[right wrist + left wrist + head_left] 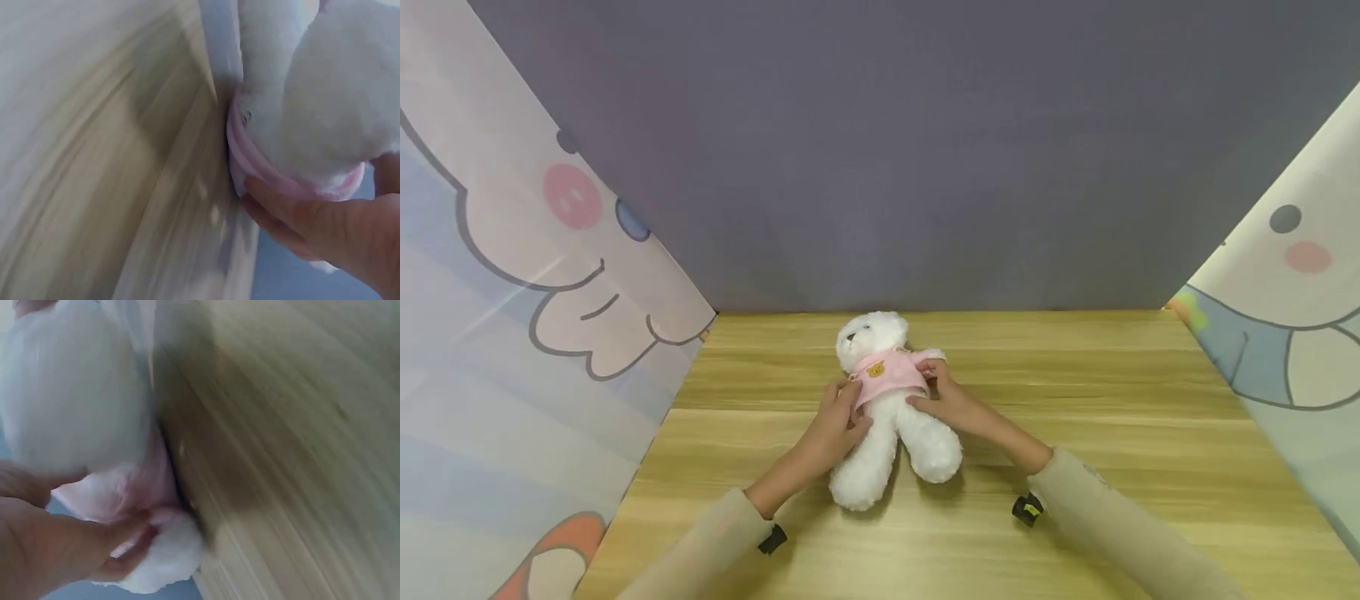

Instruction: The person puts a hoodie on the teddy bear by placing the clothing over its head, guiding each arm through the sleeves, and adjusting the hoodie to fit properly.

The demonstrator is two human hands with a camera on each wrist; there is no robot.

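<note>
A white plush teddy bear in a pink shirt lies on its back, its head towards the grey wall and turned to the left. On the left side, my left hand holds the bear at the shirt's hem, thumb over the top of the leg. Opposite it, my right hand grips the other side of the shirt below the bear's arm. In the left wrist view, the left fingers reach along the pink cloth. The right wrist view has the right fingers against the hem.
The wood-grain table runs back to a grey wall. Cartoon-printed panels stand at the left and right. Black wrist devices show beneath both sleeves.
</note>
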